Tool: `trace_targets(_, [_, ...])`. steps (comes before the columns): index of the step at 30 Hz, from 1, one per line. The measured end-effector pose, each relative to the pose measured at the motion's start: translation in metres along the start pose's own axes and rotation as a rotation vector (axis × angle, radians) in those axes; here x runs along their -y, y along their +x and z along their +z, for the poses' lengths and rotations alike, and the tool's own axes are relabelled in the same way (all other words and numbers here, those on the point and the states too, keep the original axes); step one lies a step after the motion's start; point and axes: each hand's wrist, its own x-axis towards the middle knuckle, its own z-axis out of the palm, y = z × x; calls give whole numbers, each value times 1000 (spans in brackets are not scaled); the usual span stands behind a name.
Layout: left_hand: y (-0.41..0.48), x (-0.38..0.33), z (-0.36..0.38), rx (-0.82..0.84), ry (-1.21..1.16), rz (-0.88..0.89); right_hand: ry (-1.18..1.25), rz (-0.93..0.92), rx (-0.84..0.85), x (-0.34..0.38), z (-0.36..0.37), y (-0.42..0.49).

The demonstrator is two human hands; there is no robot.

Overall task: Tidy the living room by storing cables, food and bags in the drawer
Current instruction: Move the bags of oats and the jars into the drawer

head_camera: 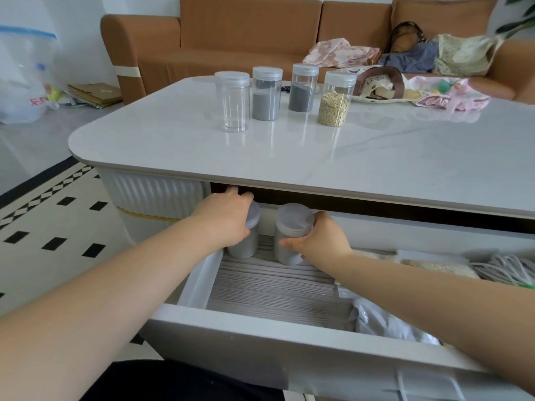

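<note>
The white drawer (260,328) under the coffee table stands pulled out. Two lidded jars of grey powder stand upright at its back left. My left hand (225,218) grips the left jar (246,247) from its left side. My right hand (321,241) curls round the right jar (291,227) from its right. Pale cables (506,269) and bags of grain (440,266) lie in the drawer's right part. Several more jars stand on the tabletop: an empty one (233,101), two with grey powder (266,94) (304,88) and one with grain (335,98).
Cloth bags (379,85) and a pink pouch (451,95) lie on the table's far right. More bags (434,53) rest on the brown sofa (231,39). A plastic bag (23,79) and cardboard (95,95) sit on the floor at left. A grey plastic bag (385,322) lies in the drawer's front.
</note>
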Motion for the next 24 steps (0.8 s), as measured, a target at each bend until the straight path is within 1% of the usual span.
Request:
trace_targets(4, [1,1,1,15,-13,-5,15,-5,57,5,10,0])
trace_targets(8, [0,0,-1,34,-1,-2,10,-23,58,5,11,0])
trace_targets(10, [-1,-1,-1,26,33,-2,-124,-81,57,6,8,-1])
trace_targets(13, [-4,-6,-5,-4,158,1,-457,-153,70,10,-2,-7])
trace_targets(16, [-9,-11,-10,-83,284,32,-656,-229,69,17,-19,-16])
trace_targets(18, [-13,-16,-15,-141,322,93,-722,-340,24,24,-31,-23])
trace_targets(20, [-17,-22,-23,-184,288,156,-787,-439,-8,32,-43,-30])
trace_targets(22, [-19,-28,-35,-240,222,186,-855,-484,-11,38,-55,-33])
trace_targets(24, [-17,-30,-47,-274,156,188,-852,-485,-18,41,-65,-31])
